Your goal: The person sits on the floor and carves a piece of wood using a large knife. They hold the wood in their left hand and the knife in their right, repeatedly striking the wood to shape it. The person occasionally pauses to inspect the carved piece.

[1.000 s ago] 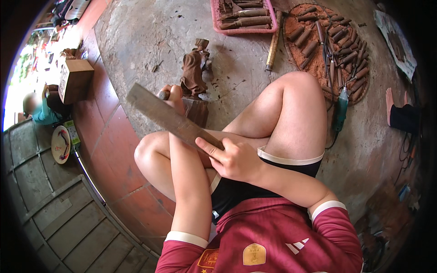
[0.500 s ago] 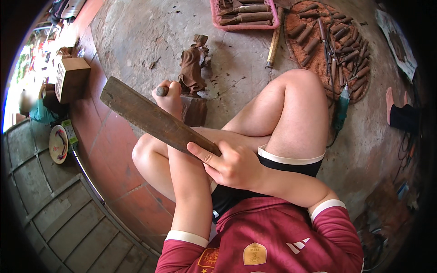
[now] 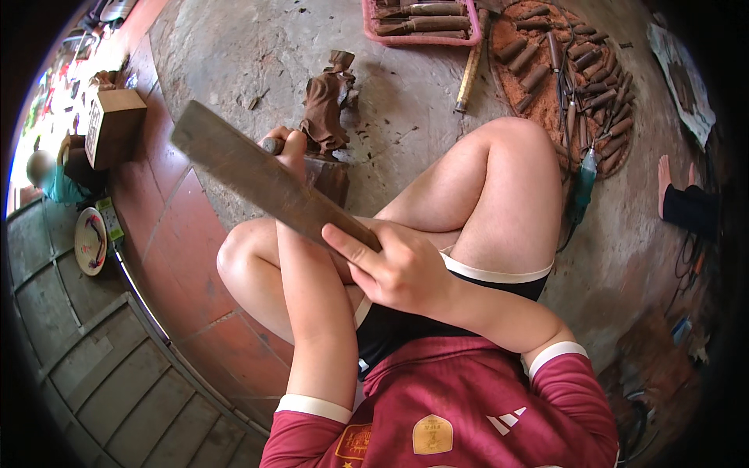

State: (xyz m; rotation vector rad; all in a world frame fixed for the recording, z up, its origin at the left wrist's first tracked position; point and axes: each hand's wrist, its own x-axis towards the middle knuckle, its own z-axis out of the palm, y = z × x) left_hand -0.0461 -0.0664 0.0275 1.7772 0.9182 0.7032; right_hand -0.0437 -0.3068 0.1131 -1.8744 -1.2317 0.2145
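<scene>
Across the concrete floor [image 3: 218,58]: work spread out, red tile strip [image 3: 187,249] along the left side. Person seated on it, legs folded, maroon shirt [image 3: 484,413], black shorts [image 3: 429,320]. Upper right, round bed of reddish sawdust [image 3: 509,76], many dark wooden-handled tools lying on it. Far left, on the tiles, a wooden box [image 3: 121,125], co-worker's teal sleeve near it. Top, pink basket [image 3: 421,40], more handled tools inside, cut off by the picture edge. Left of centre, past the person's shins, carved figure [image 3: 326,105], brown wood, on a dark block [image 3: 332,181]. Flat wooden bat [image 3: 246,168] slants up-left, crossing over the left forearm; contact with the forearm can't be told. Right hand [image 3: 402,269] wrapped around the bat's near end, one digit stretched along its face. Left hand [image 3: 291,150] closed around a tool, just beside the figure's lower part; working tip hidden. Green rotary tool [image 3: 583,189] on the floor by the sawdust, cord attached. Smallest: rounded end of the tool handle [image 3: 273,145] poking out of the left fist.
</scene>
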